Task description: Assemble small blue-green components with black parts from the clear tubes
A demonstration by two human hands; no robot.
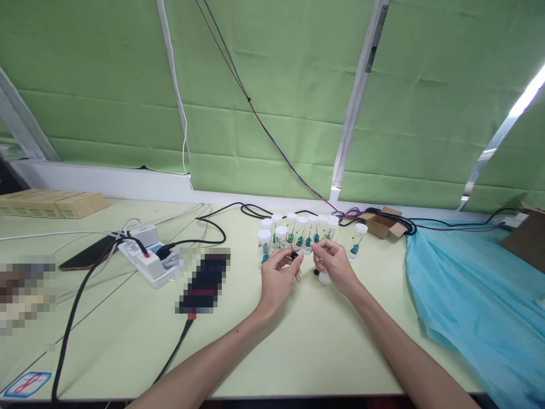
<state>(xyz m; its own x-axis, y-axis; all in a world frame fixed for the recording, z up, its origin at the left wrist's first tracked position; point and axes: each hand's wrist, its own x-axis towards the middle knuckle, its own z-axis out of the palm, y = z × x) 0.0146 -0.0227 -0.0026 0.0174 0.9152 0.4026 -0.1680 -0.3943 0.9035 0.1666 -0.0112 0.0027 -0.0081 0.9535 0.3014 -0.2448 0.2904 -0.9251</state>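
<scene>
My left hand [279,274] is closed in a pinch around a small black part [294,256] from which a thin, pale, wire-like piece [305,250] extends. My right hand [335,262] pinches the other end of that piece, so it spans both hands. Just behind the hands stand several small clear bottles with white caps [302,221], with blue or green pieces on thin stems inside. One more bottle [355,244] stands apart to the right. Under my right hand lie a white cap [325,279] and a small black piece [316,272], partly hidden.
A power strip [151,264] with plugged-in cables and a blurred dark phone-like device [206,284] lie to the left. Blue cloth [464,295] covers the table's right side. An open cardboard box [383,222] stands behind. Tan boxes [72,204] line the far left.
</scene>
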